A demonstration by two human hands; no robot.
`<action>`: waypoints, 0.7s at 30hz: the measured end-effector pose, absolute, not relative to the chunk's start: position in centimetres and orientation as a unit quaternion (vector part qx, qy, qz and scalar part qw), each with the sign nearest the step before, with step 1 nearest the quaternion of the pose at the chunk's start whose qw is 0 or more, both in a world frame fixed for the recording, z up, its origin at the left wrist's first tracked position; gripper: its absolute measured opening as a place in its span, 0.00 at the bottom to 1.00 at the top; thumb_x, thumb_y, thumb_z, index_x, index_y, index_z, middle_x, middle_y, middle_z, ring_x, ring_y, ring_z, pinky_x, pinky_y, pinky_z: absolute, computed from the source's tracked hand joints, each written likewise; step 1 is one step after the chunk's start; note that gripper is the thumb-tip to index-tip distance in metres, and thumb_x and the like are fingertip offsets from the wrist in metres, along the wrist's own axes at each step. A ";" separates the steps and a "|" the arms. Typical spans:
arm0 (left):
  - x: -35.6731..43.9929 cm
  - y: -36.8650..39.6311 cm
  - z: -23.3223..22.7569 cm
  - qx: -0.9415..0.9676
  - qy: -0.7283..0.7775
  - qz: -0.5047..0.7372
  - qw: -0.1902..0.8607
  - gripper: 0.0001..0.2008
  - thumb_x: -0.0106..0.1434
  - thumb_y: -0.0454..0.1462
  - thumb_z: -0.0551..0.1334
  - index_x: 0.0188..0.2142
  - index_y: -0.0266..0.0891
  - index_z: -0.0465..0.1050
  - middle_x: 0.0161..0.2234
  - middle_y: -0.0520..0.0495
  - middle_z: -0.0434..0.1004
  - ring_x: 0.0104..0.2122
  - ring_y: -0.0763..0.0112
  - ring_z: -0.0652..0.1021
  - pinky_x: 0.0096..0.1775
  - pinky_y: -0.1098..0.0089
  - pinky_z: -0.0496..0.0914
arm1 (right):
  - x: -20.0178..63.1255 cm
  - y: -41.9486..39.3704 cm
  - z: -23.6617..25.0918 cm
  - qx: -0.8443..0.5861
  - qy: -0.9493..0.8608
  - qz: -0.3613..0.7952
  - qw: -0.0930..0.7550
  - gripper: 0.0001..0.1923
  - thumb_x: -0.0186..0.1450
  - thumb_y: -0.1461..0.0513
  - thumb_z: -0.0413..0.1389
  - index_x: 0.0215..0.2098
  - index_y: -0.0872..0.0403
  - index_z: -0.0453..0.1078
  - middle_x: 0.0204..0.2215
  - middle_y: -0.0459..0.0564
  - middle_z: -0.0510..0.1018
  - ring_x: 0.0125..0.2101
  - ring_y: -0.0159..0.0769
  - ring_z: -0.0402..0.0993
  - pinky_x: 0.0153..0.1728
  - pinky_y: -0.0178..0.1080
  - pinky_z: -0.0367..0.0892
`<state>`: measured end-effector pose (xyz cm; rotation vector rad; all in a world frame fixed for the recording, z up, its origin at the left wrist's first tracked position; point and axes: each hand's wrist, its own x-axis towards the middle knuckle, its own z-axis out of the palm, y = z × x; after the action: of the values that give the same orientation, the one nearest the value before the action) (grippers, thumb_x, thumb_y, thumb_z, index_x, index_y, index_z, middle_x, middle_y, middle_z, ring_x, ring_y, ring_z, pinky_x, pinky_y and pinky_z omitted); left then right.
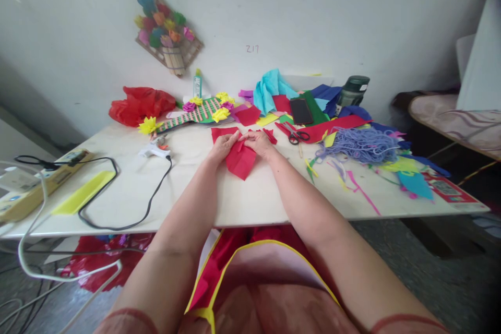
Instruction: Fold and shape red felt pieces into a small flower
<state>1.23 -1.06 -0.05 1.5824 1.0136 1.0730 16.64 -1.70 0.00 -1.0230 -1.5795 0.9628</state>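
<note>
A piece of red crepe paper (241, 163) lies in the middle of the white table, wrinkled and spread toward me. My left hand (222, 147) grips it at the upper left, thumb and fingers closed on the paper. Opposite, my right hand (260, 143) pinches the same paper near its upper middle, fingertips close to my left thumb. More red paper (270, 135) with a ruffled edge shows beside my right hand; whether it is a separate piece I cannot tell. Black-handled scissors (298, 136) lie to the right of my hands.
To the left are a white glue gun (155, 150) with a black cord, a yellow sheet (84, 193) and a power strip (43, 182). Behind stand a paper-flower craft (195, 115) and a red bag (141, 106). At right lie a phone (301, 111), purple yarn (358, 144) and a dark bottle (353, 93).
</note>
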 end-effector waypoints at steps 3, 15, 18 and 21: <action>1.2 -1.0 -0.2 0.653 0.402 0.441 0.467 0.22 0.54 0.54 0.59 0.24 0.36 0.66 0.19 0.51 0.67 0.20 0.76 0.67 0.21 0.75 0.57 | 16.7 -1.8 0.2 -0.431 -0.652 0.389 0.487 0.11 0.51 0.69 0.53 0.29 0.55 0.75 0.24 0.44 0.77 0.27 0.31 0.70 0.32 0.34 0.65; 1.3 -0.8 -0.4 0.669 0.413 0.469 0.402 0.25 0.47 0.55 0.64 0.18 0.37 0.59 0.17 0.56 0.57 0.18 0.81 0.58 0.21 0.75 0.52 | 16.7 -1.3 -0.5 -0.393 -0.605 0.480 0.499 0.08 0.52 0.67 0.53 0.30 0.54 0.72 0.23 0.44 0.75 0.27 0.32 0.71 0.33 0.36 0.67; 1.3 -0.7 -0.5 0.670 0.415 0.477 0.389 0.25 0.47 0.54 0.64 0.18 0.37 0.59 0.16 0.57 0.56 0.18 0.81 0.58 0.21 0.75 0.51 | 16.8 -1.2 -0.7 -0.400 -0.609 0.471 0.496 0.09 0.52 0.65 0.53 0.32 0.55 0.72 0.24 0.44 0.75 0.27 0.32 0.71 0.33 0.36 0.66; 1.3 -0.6 -0.5 0.677 0.421 0.478 0.369 0.25 0.49 0.54 0.64 0.17 0.37 0.58 0.16 0.57 0.55 0.18 0.81 0.57 0.21 0.75 0.51 | 16.9 -1.2 -0.7 -0.399 -0.612 0.472 0.494 0.10 0.52 0.64 0.53 0.33 0.55 0.71 0.24 0.45 0.75 0.28 0.32 0.70 0.33 0.36 0.65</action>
<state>1.27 -0.62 -0.52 1.7379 1.0819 1.2260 16.85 -1.19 -0.68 -0.9674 -1.4834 1.1441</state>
